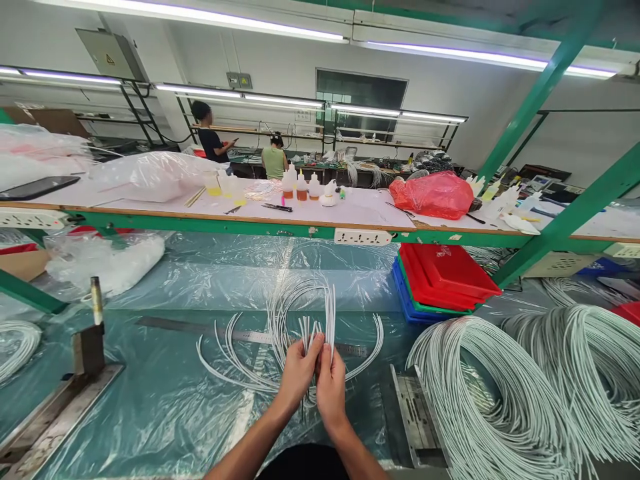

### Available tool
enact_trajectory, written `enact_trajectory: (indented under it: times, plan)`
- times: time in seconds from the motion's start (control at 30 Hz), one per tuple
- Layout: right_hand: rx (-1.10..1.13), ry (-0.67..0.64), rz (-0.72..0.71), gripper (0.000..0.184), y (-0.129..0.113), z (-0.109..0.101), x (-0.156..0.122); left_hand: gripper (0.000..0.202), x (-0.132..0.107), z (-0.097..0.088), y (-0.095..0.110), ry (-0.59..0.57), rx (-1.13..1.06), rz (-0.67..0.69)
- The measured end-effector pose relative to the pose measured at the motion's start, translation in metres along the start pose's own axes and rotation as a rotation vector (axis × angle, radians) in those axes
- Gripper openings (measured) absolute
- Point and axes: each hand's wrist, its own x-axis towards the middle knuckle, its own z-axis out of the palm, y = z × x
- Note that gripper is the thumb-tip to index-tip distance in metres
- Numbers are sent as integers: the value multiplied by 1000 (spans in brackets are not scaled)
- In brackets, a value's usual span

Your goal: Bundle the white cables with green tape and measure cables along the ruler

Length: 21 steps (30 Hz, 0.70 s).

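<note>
Both my hands are closed side by side over the middle of the plastic-covered table. My left hand (299, 369) grips a bunch of thin white cables (306, 327), their short ends sticking up above the fingers. Touching it, my right hand (330, 383) is closed on longer white cable ends (330, 310) that stand upright. From the hands, the cables loop out behind and curve to both sides. A steel ruler (250, 336) lies flat beneath the loops. Exactly how many strands each hand holds is hidden by the fingers.
Large coils of white cable (480, 393) and a metal block (415, 413) are on the right. Stacked red and blue trays (445, 277) stand behind them. A metal fixture (85, 380) is at left. Bottles (301, 187) line the shelf; two people (213, 137) are beyond.
</note>
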Motion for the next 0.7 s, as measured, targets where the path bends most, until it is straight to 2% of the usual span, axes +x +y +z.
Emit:
enact_trajectory:
  times: [0.17,0.3,0.4,0.53,0.7]
  plan:
    - [-81,27,-20,72,-2,-1,1,55,-6,3,-2,30,37,50]
    - [-9,22,-1,70,-3,3,-1,50,-11,4,-1,129,107,187]
    - [36,-11,-43,63,-5,5,-2,45,-12,4,-2,171,181,299]
    - [36,16,-74,61,-5,5,-1,39,-12,3,-5,207,296,433]
    - [-11,53,-88,59,-1,2,2,36,-9,2,-6,213,314,429]
